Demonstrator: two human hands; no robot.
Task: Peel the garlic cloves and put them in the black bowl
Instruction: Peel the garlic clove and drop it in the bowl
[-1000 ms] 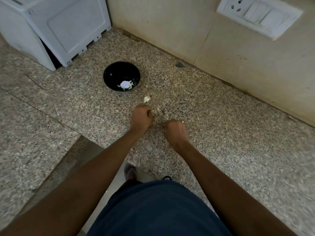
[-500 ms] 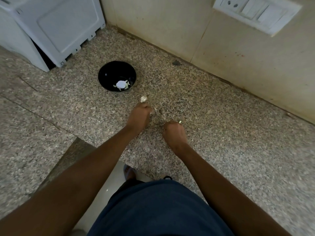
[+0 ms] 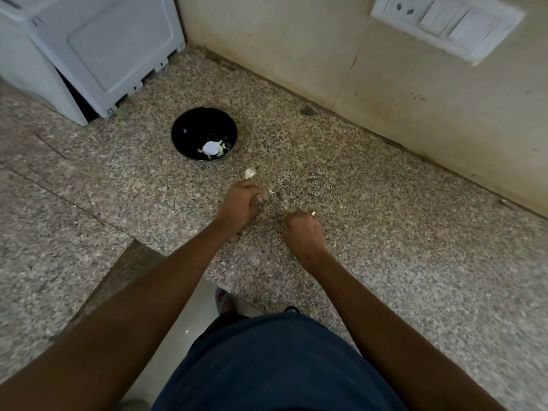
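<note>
A black bowl (image 3: 178, 134) stands on the speckled granite counter and holds a few pale peeled garlic pieces (image 3: 212, 148). A loose garlic clove (image 3: 250, 173) lies between the bowl and my left hand (image 3: 238, 203). A small pale scrap (image 3: 270, 190) lies just right of that hand. My left hand's fingers are curled down at the counter, with a pale bit showing at the fingertips. My right hand (image 3: 302, 229) is curled into a fist a little to the right and pinches a small garlic clove (image 3: 313, 213), whose tip sticks out.
A white appliance (image 3: 98, 46) stands at the back left, close behind the bowl. A tiled wall with a switch plate (image 3: 447, 22) runs along the back. The counter's front edge (image 3: 237, 295) drops off near my body, with floor and a foot below.
Both hands stay almost where they were. My left hand has edged slightly toward the loose clove. The view has shifted a little.
</note>
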